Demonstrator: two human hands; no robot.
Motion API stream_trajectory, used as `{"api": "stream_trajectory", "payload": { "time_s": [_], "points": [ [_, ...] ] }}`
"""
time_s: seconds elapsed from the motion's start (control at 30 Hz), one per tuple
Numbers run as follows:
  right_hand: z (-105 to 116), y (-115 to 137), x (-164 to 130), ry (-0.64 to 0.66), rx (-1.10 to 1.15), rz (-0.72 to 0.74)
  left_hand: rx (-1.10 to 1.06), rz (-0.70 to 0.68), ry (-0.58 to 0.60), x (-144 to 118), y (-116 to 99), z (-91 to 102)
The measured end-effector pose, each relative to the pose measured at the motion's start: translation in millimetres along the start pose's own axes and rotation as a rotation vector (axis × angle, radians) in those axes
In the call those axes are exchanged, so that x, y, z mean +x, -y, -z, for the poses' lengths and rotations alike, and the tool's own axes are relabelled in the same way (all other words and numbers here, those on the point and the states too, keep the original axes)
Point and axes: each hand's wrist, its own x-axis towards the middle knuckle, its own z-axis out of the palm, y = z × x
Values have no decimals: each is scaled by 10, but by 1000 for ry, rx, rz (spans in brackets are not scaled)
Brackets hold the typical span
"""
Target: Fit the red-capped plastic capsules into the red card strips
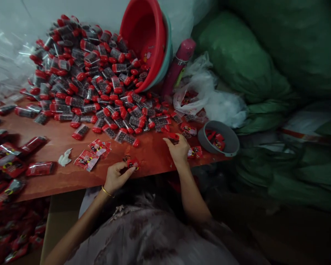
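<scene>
Near the table's front edge, my left hand [116,178] pinches a small red printed piece [132,164] with a dark ring-like bit beside it. My right hand [180,150], farther right and a little above the tabletop, has a small red plastic part [173,136] between thumb and fingers. Printed red cards [87,159] lie to the left of my left hand. Beyond both hands spreads a big heap of clear tubes with red caps [99,81], dark inside. Right of my right hand stands a grey bowl [233,147] containing red plastic parts.
A red basin [160,40] lies tipped at the back, a teal one behind it. Next to it are a pink bottle [178,62] and a clear plastic bag [206,86]. Wrapped red packets [9,165] pile up at left. Large green sacks [237,55] fill the right.
</scene>
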Motion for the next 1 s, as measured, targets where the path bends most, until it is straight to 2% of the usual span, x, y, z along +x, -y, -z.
{"api": "stream_trajectory", "payload": {
  "time_s": [0.13, 0.3, 0.47, 0.6, 0.7, 0.77, 0.83, 0.93, 1.0],
  "points": [
    [-49, -79, 23, 76, -73, -69, 7, -27, -27, -21, 54, -10],
    [-37, -68, 23, 88, -95, -139, 6, -84, 2, -32, 57, 2],
    [38, -41, -30, 58, -108, -133, -13, -84, 0, -32, 75, 9],
    [147, 78, -101, -68, -152, -48, -14, -86, 10, -33, 81, 13],
    [180, 268, -134, -141, -103, 162, -37, -96, 36, -30, 70, 18],
    [106, 422, -129, -37, -25, 346, -42, -99, 42, -27, 61, 21],
    [-55, 568, -94, 150, 28, 482, -50, -106, 41, -26, 54, 24],
    [-360, 732, 0, 396, 15, 542, -65, -107, 28, -25, 50, 28],
    [-519, 804, 59, 503, -28, 532, -68, -102, 21, -25, 49, 29]
  ]
}}
